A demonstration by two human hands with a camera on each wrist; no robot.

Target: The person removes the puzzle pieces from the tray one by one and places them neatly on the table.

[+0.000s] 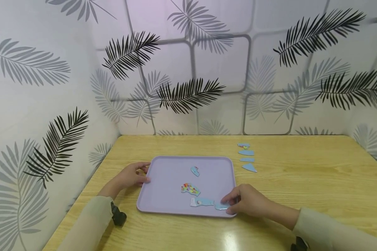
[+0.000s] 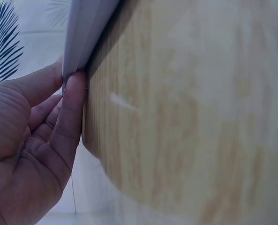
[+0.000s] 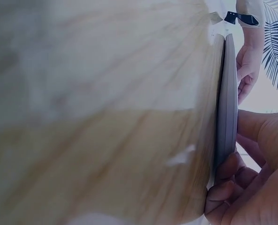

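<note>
A pale purple tray [image 1: 166, 174] lies on the wooden table. My left hand [image 1: 130, 176] grips its left rim; in the left wrist view, thumb and a finger pinch the tray wall [image 2: 80, 37]. At the tray's near right corner, my right hand [image 1: 246, 200] pinches a flat light-blue puzzle piece [image 1: 220, 206], partly covered by the fingers. Just left of it lies a long blue piece with a white end [image 1: 202, 202]. Farther up the tray are a multicoloured piece [image 1: 190, 189] and a small blue piece [image 1: 195, 170]. In the right wrist view, curled fingers [image 3: 230, 166] sit beside the tray's outer wall.
Several flat blue pieces [image 1: 247, 152] lie in a column on the table, beyond the tray's far right corner. The wooden table [image 1: 301, 167] ends at a leaf-patterned wall [image 1: 220, 111]. Another wall stands close on the left.
</note>
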